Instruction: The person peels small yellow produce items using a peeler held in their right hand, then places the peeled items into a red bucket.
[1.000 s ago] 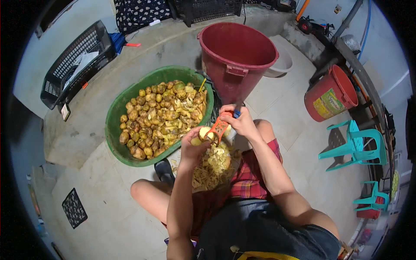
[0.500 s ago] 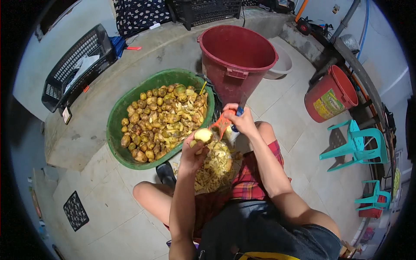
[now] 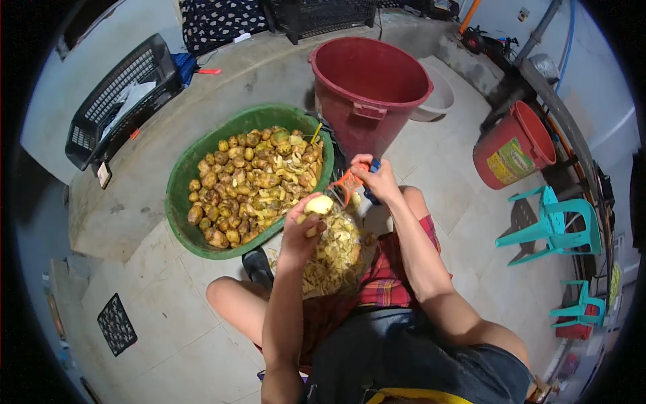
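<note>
My left hand (image 3: 300,236) is wrapped around a peeled, pale yellow potato (image 3: 318,205) above a heap of peelings (image 3: 330,262) between my legs. In my right hand (image 3: 378,182) is an orange peeler (image 3: 346,183), its blade end pointing toward the potato with a small gap between them. Something blue shows by the right fingers, too small to make out. To the left of the hands stands a green tub (image 3: 176,225) holding many unpeeled potatoes (image 3: 229,182) and some peelings.
Behind the hands stands a big dark red bin (image 3: 363,128), with a pale basin (image 3: 437,97) beside it. At right are a red bucket (image 3: 505,151) and green plastic stools (image 3: 555,225). A black crate (image 3: 121,94) rests on the concrete ledge (image 3: 128,182).
The peeler has tilted in my right hand, so its blade end shows more clearly. My left hand has raised the potato slightly.
</note>
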